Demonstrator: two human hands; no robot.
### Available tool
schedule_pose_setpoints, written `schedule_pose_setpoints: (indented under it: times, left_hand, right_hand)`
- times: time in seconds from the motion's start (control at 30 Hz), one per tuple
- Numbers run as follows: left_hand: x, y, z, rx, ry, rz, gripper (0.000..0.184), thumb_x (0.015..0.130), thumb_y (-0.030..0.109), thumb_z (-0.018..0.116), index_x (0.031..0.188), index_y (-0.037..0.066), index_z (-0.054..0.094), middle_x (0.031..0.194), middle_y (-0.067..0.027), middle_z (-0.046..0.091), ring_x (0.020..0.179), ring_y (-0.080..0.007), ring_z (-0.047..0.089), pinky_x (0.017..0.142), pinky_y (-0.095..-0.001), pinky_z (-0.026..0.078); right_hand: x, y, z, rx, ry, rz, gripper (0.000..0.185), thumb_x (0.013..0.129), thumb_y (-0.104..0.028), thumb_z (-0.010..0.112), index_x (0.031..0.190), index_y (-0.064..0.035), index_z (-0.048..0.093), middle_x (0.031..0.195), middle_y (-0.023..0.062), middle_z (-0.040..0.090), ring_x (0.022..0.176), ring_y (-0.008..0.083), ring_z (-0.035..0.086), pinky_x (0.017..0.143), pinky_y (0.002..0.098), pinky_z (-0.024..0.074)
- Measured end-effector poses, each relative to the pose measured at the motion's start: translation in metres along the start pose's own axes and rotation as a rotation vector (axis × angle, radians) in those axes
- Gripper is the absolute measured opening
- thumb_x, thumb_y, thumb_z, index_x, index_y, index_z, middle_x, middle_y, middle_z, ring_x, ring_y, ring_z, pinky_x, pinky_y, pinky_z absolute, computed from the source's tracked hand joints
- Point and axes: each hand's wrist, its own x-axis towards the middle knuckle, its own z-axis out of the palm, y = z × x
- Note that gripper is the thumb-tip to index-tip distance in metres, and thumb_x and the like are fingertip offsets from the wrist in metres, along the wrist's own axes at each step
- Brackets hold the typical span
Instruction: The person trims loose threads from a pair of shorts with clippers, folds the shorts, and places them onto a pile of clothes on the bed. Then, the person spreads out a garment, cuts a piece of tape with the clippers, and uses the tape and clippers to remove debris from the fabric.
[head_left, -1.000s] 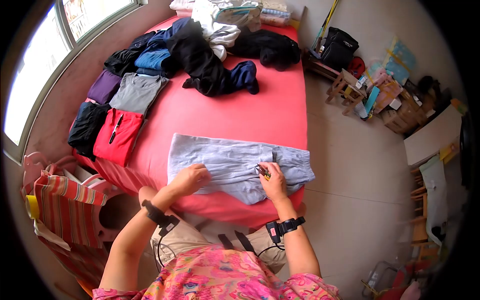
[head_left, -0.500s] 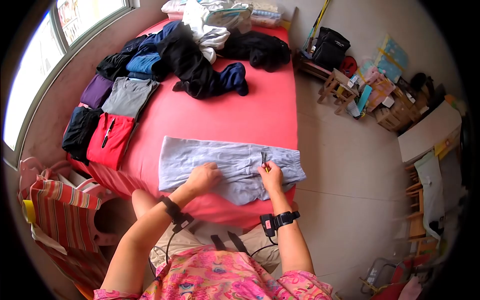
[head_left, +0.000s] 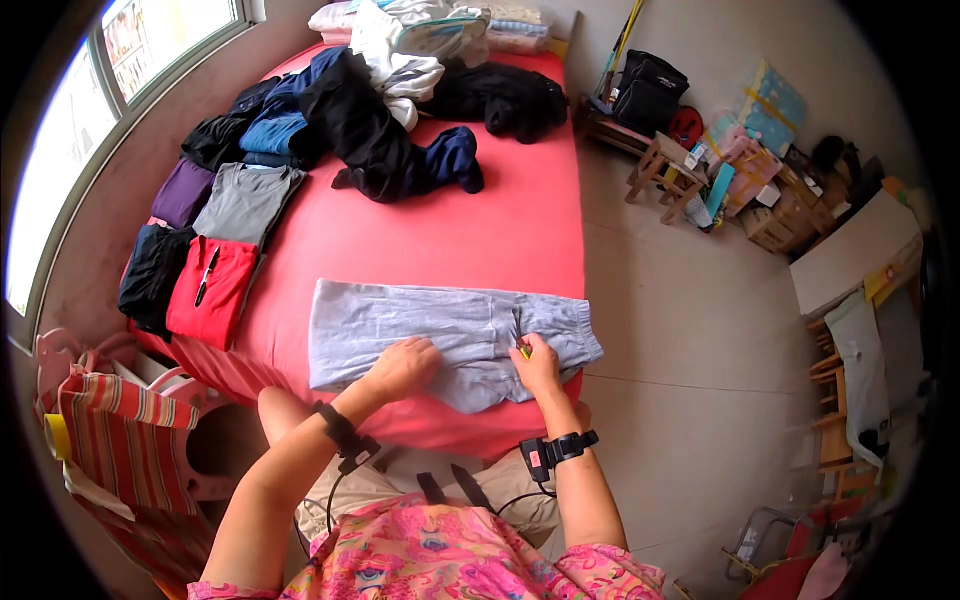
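Folded light-grey sweatpants (head_left: 400,310) lie across the near end of the bed, their gathered elastic edge at the right. My left hand (head_left: 405,368) rests on the lower middle of the cloth with its fingers curled in against the fabric; the fingertips are hidden. Closed around a small yellow-handled tool with a dark metal tip (head_left: 524,349) is my right hand (head_left: 540,366), close to the gathered end. The tool's tip points away from me over the grey cloth, and its exact kind is too small to make out.
Folded clothes line the bed's left side, among them a red garment (head_left: 212,290) with a black pen on it and a grey shirt (head_left: 245,200). Loose dark clothes (head_left: 375,130) lie at the back. A wooden stool (head_left: 665,180) and boxes (head_left: 770,228) stand right of the bed.
The view has shifted slightly. My right hand stays by the gathered end while the tool tilts and shows less of its metal tip. The left hand keeps its place on the cloth.
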Motion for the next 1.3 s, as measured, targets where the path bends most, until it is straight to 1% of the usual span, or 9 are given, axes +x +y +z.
schedule_pose_setpoints:
  times: [0.27, 0.43, 0.53, 0.7, 0.8, 0.87, 0.97, 1.1, 1.3]
  left_hand:
    - [0.001, 0.007, -0.011, -0.100, -0.056, -0.026, 0.025, 0.073, 0.008, 0.064, 0.099, 0.011, 0.066, 0.085, -0.0087, 0.056, 0.084, -0.0292, 0.057, 0.075, -0.0387, 0.049]
    - [-0.002, 0.008, -0.017, -0.137, -0.065, -0.047, 0.027, 0.073, 0.006, 0.064, 0.100, 0.010, 0.066, 0.089, -0.0090, 0.057, 0.087, -0.0296, 0.058, 0.077, -0.0384, 0.049]
    - [-0.008, 0.007, -0.024, -0.131, -0.055, -0.070, 0.030, 0.073, 0.006, 0.064, 0.102, 0.010, 0.065, 0.095, -0.0098, 0.059, 0.091, -0.0304, 0.058, 0.079, -0.0382, 0.049]
    - [-0.020, -0.002, -0.037, -0.095, 0.044, -0.093, 0.033, 0.074, 0.009, 0.063, 0.107, 0.013, 0.062, 0.103, -0.0099, 0.057, 0.095, -0.0311, 0.056, 0.080, -0.0396, 0.049]
    - [-0.028, -0.013, -0.045, 0.006, 0.010, -0.250, 0.039, 0.078, 0.014, 0.064, 0.117, 0.015, 0.059, 0.119, -0.0124, 0.053, 0.111, -0.0313, 0.051, 0.096, -0.0432, 0.042]
    - [-0.035, -0.028, -0.042, 0.271, 0.101, -0.505, 0.047, 0.086, 0.027, 0.060, 0.131, 0.017, 0.051, 0.138, -0.0143, 0.043, 0.131, -0.0315, 0.037, 0.110, -0.0504, 0.024]
    - [-0.037, -0.040, -0.056, 0.281, 0.038, -0.781, 0.054, 0.091, 0.040, 0.053, 0.140, 0.020, 0.042, 0.148, -0.0142, 0.032, 0.140, -0.0319, 0.023, 0.113, -0.0558, 0.010]
    - [-0.042, -0.054, -0.054, 0.283, -0.115, -0.727, 0.062, 0.089, 0.047, 0.052, 0.144, 0.021, 0.035, 0.153, -0.0143, 0.023, 0.143, -0.0330, 0.015, 0.113, -0.0569, 0.010]
    - [-0.034, -0.053, -0.054, 0.304, -0.148, -0.717, 0.067, 0.087, 0.051, 0.053, 0.145, 0.022, 0.035, 0.154, -0.0140, 0.019, 0.143, -0.0345, 0.011, 0.113, -0.0571, 0.009]
  right_hand:
    - [0.027, -0.016, 0.007, -0.037, 0.127, 0.311, 0.055, 0.069, -0.049, 0.076, 0.094, -0.0027, 0.059, 0.084, 0.0146, 0.067, 0.080, 0.0298, 0.065, 0.073, 0.0385, 0.0499]
    - [0.029, -0.033, 0.010, -0.105, 0.100, 0.338, 0.060, 0.062, -0.047, 0.082, 0.095, -0.0022, 0.060, 0.088, 0.0153, 0.068, 0.080, 0.0283, 0.066, 0.071, 0.0376, 0.0500]
    - [0.036, -0.043, -0.010, 0.107, -0.201, 0.369, 0.056, 0.066, -0.041, 0.079, 0.098, 0.0027, 0.065, 0.092, 0.0178, 0.069, 0.086, 0.0278, 0.067, 0.073, 0.0372, 0.0499]
    - [0.045, -0.027, 0.006, 0.326, -0.061, 0.118, 0.042, 0.073, -0.030, 0.076, 0.097, 0.0028, 0.063, 0.087, 0.0140, 0.067, 0.079, 0.0195, 0.063, 0.072, 0.0331, 0.0483]
    - [0.041, -0.050, 0.001, 0.521, -0.001, -0.007, 0.032, 0.079, -0.021, 0.072, 0.097, 0.0023, 0.060, 0.087, 0.0109, 0.066, 0.079, 0.0158, 0.060, 0.073, 0.0309, 0.0471]
    - [0.043, -0.056, -0.004, 0.634, 0.074, -0.124, 0.025, 0.084, -0.015, 0.068, 0.098, 0.0014, 0.057, 0.090, 0.0090, 0.066, 0.081, 0.0138, 0.058, 0.073, 0.0300, 0.0458]
    - [0.040, -0.058, -0.021, 0.637, 0.176, -0.136, 0.022, 0.087, -0.013, 0.065, 0.100, 0.0013, 0.056, 0.088, 0.0052, 0.063, 0.078, 0.0103, 0.056, 0.070, 0.0272, 0.0444]
    - [0.039, 0.000, -0.006, 0.322, 0.222, 0.172, 0.030, 0.078, -0.019, 0.071, 0.093, 0.0024, 0.058, 0.083, 0.0143, 0.065, 0.076, 0.0233, 0.062, 0.070, 0.0362, 0.0469]
    - [0.037, 0.011, -0.008, 0.321, 0.183, 0.157, 0.029, 0.077, -0.020, 0.071, 0.094, 0.0004, 0.059, 0.084, 0.0157, 0.066, 0.079, 0.0304, 0.063, 0.071, 0.0386, 0.0472]
